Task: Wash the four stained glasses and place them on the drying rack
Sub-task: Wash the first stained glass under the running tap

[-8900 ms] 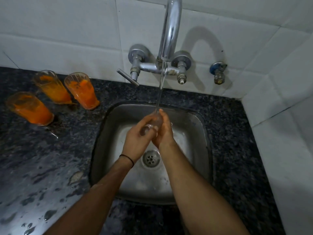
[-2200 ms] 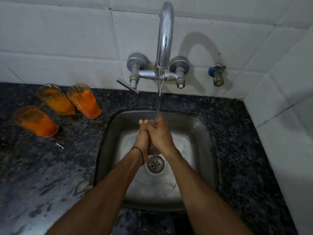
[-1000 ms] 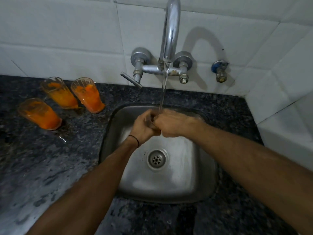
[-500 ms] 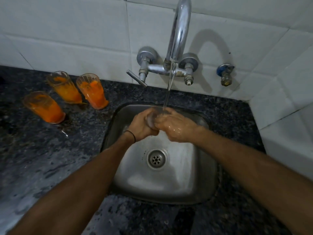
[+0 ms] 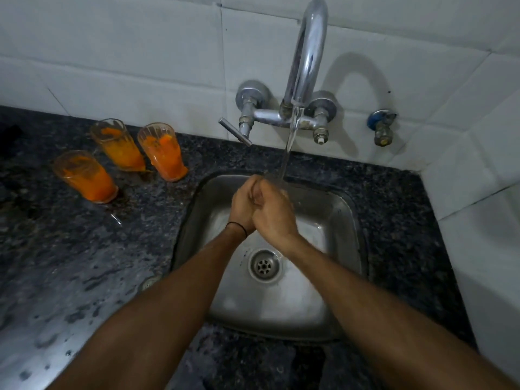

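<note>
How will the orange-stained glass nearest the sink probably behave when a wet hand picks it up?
The stained glass nearest the sink looks like thin clear glass, so it is probably fragile against the steel sink. Orange residue coats its walls, so it may feel slippery. It is tall and narrows toward its base, so a sideways nudge could tip it.

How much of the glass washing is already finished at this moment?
Nothing looks finished: no drying rack or clean glass is in view. In hand: the left hand and right hand are clasped together under the running tap; whatever they hold is hidden. Left: three orange-stained glasses wait on the counter.
</note>
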